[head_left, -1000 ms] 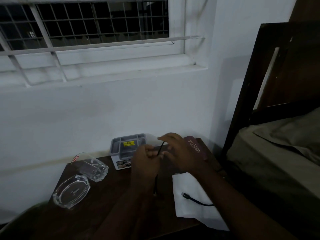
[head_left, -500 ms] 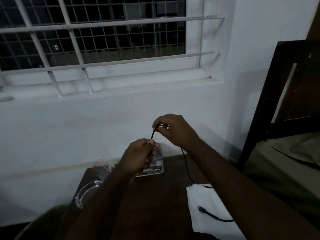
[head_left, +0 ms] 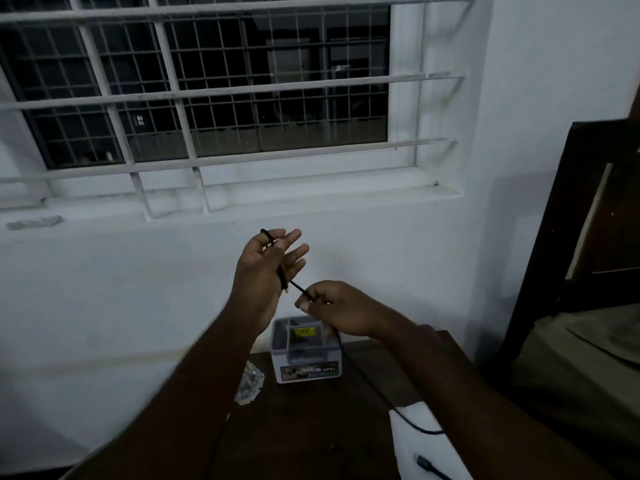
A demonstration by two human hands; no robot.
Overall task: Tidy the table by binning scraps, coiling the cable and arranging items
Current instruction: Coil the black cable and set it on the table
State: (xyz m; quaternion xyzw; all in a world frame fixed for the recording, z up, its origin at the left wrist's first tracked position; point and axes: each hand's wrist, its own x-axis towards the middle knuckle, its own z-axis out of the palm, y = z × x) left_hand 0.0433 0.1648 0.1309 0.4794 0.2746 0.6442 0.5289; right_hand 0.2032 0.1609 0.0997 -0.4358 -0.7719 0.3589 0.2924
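Note:
Both hands are raised in front of the white wall. My left hand [head_left: 265, 271] is upright with fingers spread, and the thin black cable [head_left: 298, 288] runs across its palm and loops over the fingertips. My right hand [head_left: 337, 308] pinches the cable just to the right of the left palm. From there the cable drops past the box to the white paper sheet [head_left: 420, 441], where its plug end lies. Below the hands stands a small grey plastic box [head_left: 306, 351] on the dark wooden table [head_left: 311, 427].
A clear crinkled plastic piece [head_left: 250, 382] lies left of the box, partly hidden by my left forearm. A barred window fills the wall above. A dark wooden bed frame [head_left: 561, 237] and bedding stand close on the right.
Both hands rose higher. My left hand opened its fingers with the cable laid over them, and my right hand dropped below it, still pinching the cable. The view tilted upward.

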